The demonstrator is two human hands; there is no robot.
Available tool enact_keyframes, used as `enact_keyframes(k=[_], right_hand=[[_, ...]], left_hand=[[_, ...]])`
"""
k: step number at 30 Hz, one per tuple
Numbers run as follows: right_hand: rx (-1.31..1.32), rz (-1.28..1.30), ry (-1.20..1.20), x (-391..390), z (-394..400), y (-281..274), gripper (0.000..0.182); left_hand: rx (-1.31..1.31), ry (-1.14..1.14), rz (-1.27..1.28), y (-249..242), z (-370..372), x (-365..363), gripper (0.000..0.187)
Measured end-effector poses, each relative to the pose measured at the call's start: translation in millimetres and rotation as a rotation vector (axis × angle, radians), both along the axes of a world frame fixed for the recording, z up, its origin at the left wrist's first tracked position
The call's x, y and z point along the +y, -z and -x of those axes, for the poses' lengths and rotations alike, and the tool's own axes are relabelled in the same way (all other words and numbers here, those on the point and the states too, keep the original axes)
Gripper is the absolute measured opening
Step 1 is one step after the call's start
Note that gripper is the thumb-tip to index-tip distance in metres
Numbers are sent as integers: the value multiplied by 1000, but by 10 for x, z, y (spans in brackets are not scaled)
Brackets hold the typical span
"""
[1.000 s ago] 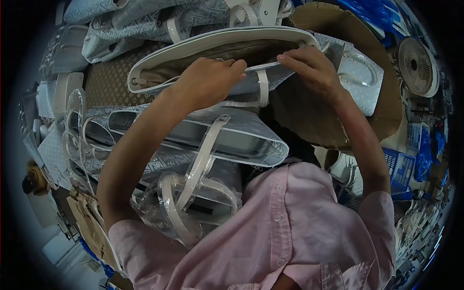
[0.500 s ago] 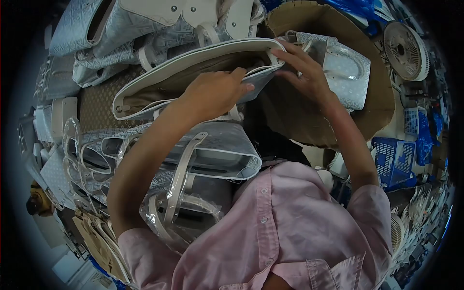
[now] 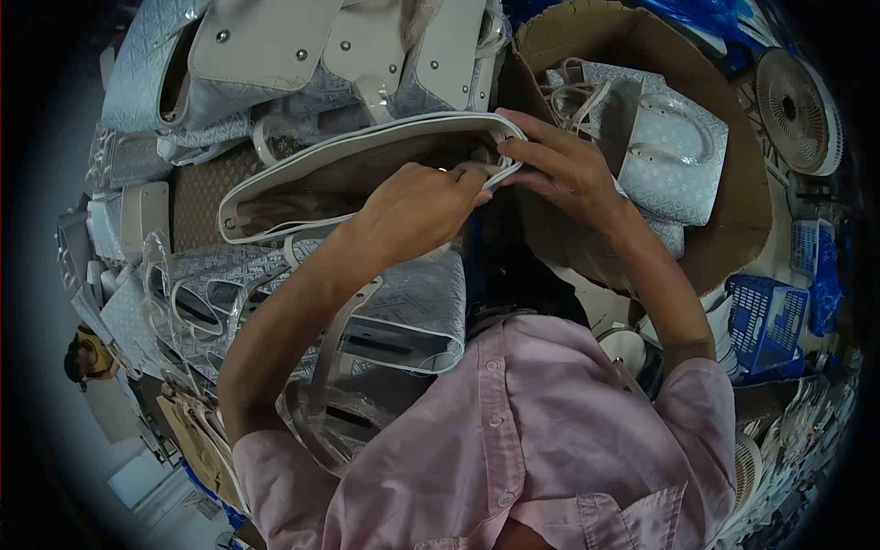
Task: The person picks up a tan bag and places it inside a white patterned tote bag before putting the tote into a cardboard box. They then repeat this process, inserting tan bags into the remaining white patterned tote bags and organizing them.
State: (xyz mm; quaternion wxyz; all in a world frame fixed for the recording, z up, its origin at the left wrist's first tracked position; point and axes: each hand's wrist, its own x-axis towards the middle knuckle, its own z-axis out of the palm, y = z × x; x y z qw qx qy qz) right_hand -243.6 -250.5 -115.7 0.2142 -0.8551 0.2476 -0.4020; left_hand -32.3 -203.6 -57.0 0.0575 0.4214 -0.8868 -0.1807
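Note:
A handbag (image 3: 316, 170) with a cream rim and brown lining lies across in front of me, its mouth gaping upward. My left hand (image 3: 422, 202) is closed over the near rim toward the right end, fingers partly inside the mouth. At the bag's right corner, my right hand (image 3: 564, 170) pinches the rim, thumb below and fingers over the top. Small metal fittings show inside both ends of the mouth. Beneath my left forearm lies another silver patterned bag (image 3: 426, 293) with clear-wrapped handles.
Several silver bags with cream flaps (image 3: 266, 46) are piled behind the handbag. At the right, a large round cardboard bin (image 3: 733, 220) holds more patterned bags (image 3: 674, 156). Beyond it stand a fan (image 3: 796, 110) and blue plastic baskets (image 3: 765, 316). A person (image 3: 89, 353) is far left.
The handbag's right end has come lower and slightly left, with both hands still on it. My left fingers have moved further over the rim near the right corner. The whole view has shifted slightly.

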Motion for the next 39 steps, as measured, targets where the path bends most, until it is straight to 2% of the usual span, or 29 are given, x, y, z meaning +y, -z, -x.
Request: enact_keyframes(k=[5, 7, 8, 10, 13, 17, 19, 23, 25, 27, 29, 30, 32, 33, 35, 36, 38, 39], right_hand=[[9, 59, -58, -110, 19, -53, 31], [97, -81, -229, -190, 97, -89, 27], [92, -84, -225, -254, 128, -129, 27], [147, -248, -381, -384, 179, -208, 24], [141, -178, -419, -457, 129, -217, 23], [120, -181, -457, -479, 123, -217, 21], [84, -279, -485, -517, 113, -225, 21], [90, -344, -530, -534, 77, -244, 21], [141, -306, -450, -506, 88, -276, 23], [86, -373, -471, -465, 90, -284, 26], [-73, -439, -273, -367, 113, -311, 28], [-78, -431, -294, -334, 123, -342, 28], [-125, -257, -53, -226, 6, -440, 28], [-122, -272, -45, -125, -115, -507, 29], [-14, -280, 20, 119, -339, -677, 29], [-16, -268, 1, 127, -435, -660, 29], [222, 14, -98, 152, -565, -555, 28], [233, 31, -98, 157, -574, -521, 28]], left_hand=[[30, -53, 35, 9, 143, -49, 26], [12, 64, 50, 53, 132, -87, 26], [8, 69, 46, 74, 145, -85, 26], [59, 21, 127, 85, 173, -53, 27], [-3, 54, 122, -1, 211, -45, 26], [48, 68, 184, 19, 207, -56, 26], [83, -9, 130, 30, 245, -47, 26], [8, 6, 83, -22, 153, -57, 28], [-8, 12, 53, -144, 45, -10, 29], [78, -57, 105, -286, -418, 129, 35], [11, -368, -48, -447, -968, 353, 38], [3, -388, -38, -491, -1226, 444, 38], [-123, -498, 46, -573, -1700, 735, 38], [-147, -544, 49, -612, -1810, 846, 38], [-89, -624, -28, -591, -1925, 924, 38], [-98, -589, -33, -560, -1968, 934, 41], [-113, -555, 3, -535, -1909, 903, 42], [-122, -507, 35, -494, -1871, 857, 43]])
